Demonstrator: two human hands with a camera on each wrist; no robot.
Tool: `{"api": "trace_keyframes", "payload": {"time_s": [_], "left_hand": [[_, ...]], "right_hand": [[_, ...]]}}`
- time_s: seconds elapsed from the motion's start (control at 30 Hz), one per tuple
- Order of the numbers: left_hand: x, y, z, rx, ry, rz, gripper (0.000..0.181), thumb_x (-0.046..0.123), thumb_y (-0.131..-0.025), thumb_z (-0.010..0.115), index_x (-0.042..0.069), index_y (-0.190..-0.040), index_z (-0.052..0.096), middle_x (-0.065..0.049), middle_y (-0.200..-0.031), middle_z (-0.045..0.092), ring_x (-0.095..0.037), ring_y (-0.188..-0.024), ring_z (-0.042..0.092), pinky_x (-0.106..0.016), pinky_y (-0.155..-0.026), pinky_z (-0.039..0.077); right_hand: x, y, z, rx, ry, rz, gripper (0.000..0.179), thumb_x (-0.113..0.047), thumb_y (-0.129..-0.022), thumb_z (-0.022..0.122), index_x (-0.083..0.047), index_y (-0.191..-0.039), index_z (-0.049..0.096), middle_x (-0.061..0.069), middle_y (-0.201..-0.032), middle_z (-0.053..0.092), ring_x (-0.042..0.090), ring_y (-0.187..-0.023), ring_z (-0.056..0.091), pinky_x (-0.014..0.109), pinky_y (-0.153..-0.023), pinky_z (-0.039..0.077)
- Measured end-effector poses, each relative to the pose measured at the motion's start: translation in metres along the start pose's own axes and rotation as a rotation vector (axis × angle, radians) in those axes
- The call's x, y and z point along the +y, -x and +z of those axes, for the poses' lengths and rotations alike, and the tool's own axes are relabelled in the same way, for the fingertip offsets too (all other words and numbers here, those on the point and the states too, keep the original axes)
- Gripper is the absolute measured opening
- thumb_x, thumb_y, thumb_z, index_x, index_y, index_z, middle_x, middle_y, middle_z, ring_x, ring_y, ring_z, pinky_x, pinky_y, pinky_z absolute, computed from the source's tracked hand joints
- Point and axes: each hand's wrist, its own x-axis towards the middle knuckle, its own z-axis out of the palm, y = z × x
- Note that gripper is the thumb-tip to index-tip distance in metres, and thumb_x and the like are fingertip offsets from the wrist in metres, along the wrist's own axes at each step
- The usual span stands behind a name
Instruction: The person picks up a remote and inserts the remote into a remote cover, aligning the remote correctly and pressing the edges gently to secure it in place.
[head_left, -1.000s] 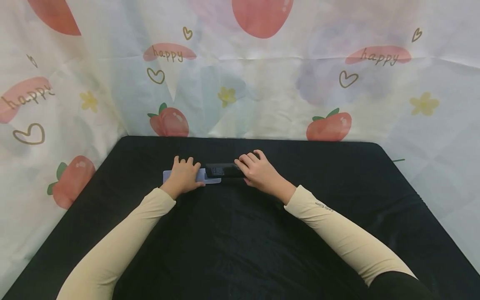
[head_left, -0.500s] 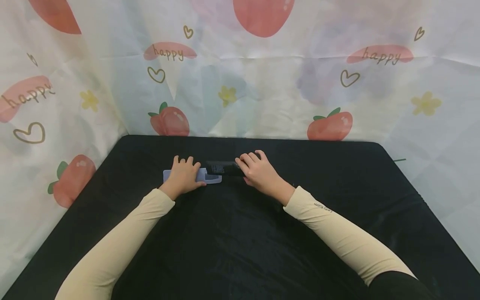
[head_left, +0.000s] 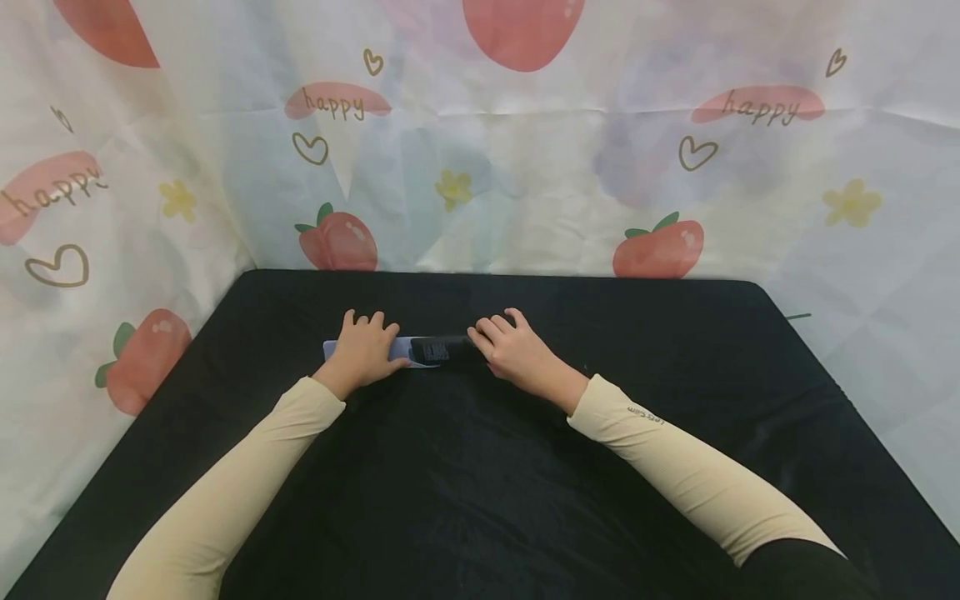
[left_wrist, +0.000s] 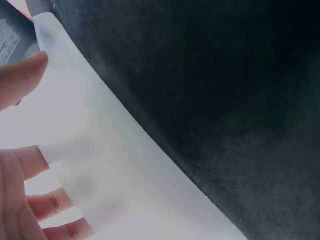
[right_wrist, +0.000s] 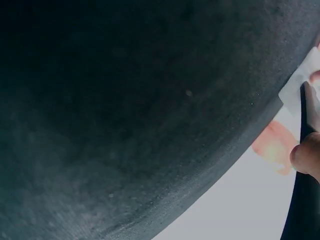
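Left of the table's middle in the head view lies a flat, translucent bluish-white plastic piece [head_left: 401, 347]. My left hand [head_left: 363, 347] grips it, thumb on the near side and fingers toward the far side. In the left wrist view the piece [left_wrist: 105, 135] looks nearly white, and the fingertips pass behind its edge. A black, flat rectangular object [head_left: 435, 349] with small pale print overlaps the piece's right end. Whether it lies on or inside that end I cannot tell. My right hand [head_left: 517, 354] holds its right end, with the thumb [right_wrist: 307, 156] against the black object [right_wrist: 302, 210].
Black cloth [head_left: 480, 483] covers the table. Behind and to the left stands a pale curtain [head_left: 540, 192] printed with fruit, hearts and the word "happy". The table's far edge is a short way beyond my hands.
The black object's left end, raised half a second ago, has come down over the bluish-white piece's right end. My right hand has dipped slightly; my left hand has shifted a little left.
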Motion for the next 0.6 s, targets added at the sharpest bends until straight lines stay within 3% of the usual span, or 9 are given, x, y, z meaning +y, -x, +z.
{"api": "trace_keyframes", "payload": {"time_s": [0.3,0.6], "left_hand": [[0.002,-0.003,-0.002,0.082,0.047,0.075,0.044,0.04,-0.089,0.057,0.011,-0.122,0.06,-0.015,-0.117,0.06,-0.031,-0.111,0.057,-0.06,-0.108,0.026],[0.011,-0.011,-0.01,0.075,0.006,0.104,0.031,0.029,-0.087,0.061,0.014,-0.114,0.067,-0.01,-0.111,0.064,-0.03,-0.107,0.058,-0.059,-0.108,0.025]], "right_hand": [[-0.001,0.001,-0.003,-0.004,0.033,-0.015,0.047,-0.025,-0.077,0.075,-0.007,-0.118,0.063,0.007,-0.103,0.06,0.019,-0.089,0.058,0.038,-0.08,0.049],[-0.003,0.001,-0.005,-0.041,-0.005,0.016,0.054,-0.03,-0.072,0.079,-0.006,-0.117,0.062,0.008,-0.105,0.059,0.02,-0.09,0.058,0.039,-0.081,0.049]]}}
